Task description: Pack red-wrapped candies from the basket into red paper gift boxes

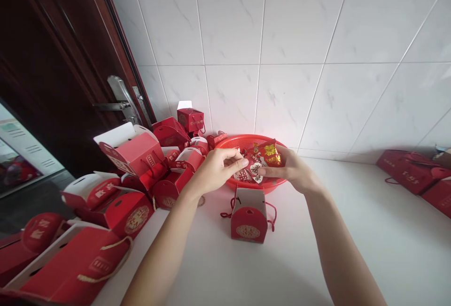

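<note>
A red plastic basket [225,142] by the wall holds several wrapped snack packets. My right hand [292,170] grips snack packets at the basket's right side, its thumb across a dark red and white packet [256,167]; a shiny red and gold packet [269,152] shows beside its fingers. On the basket's left, my left hand [223,167] is closed in a pinch, thumb tip against the dark red packets; what lies between its fingers is hidden. Below both hands stands a small red gift box [249,224], its top open and its red cord handles [272,214] hanging at the sides.
Many red gift boxes with open lids crowd the left, among them a large box [73,263] with a tan rope handle. More red boxes [405,170] lie at the right against the tiled wall [232,19]. A dark door with a metal handle [121,99] stands at the left.
</note>
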Available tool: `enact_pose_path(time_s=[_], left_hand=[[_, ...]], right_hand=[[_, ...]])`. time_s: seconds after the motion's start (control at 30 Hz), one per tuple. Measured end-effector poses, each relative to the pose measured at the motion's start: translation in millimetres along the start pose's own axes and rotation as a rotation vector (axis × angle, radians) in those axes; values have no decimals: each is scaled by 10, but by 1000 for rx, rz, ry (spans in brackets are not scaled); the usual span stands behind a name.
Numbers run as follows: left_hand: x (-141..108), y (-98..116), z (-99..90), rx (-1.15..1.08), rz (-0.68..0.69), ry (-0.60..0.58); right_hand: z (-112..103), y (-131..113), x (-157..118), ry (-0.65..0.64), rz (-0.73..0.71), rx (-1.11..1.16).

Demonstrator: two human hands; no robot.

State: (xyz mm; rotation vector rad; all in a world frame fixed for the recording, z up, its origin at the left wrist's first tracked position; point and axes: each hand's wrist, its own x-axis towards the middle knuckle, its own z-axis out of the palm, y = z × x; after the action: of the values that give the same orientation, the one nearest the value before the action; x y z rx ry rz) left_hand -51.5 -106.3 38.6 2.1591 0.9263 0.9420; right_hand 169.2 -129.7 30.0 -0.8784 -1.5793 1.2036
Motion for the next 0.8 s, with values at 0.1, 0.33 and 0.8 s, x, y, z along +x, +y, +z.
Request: enact_pose_path(time_s=[0.1,0.33,0.8], left_hand=[[6,4,-4,17,-2,23],[-6,8,7,73,5,27],[10,16,50,-271,-31,-36]], right_hand=[[-49,28,1,47,16,50],[-27,47,9,94,23,112],[-19,24,-10,147,-25,79]])
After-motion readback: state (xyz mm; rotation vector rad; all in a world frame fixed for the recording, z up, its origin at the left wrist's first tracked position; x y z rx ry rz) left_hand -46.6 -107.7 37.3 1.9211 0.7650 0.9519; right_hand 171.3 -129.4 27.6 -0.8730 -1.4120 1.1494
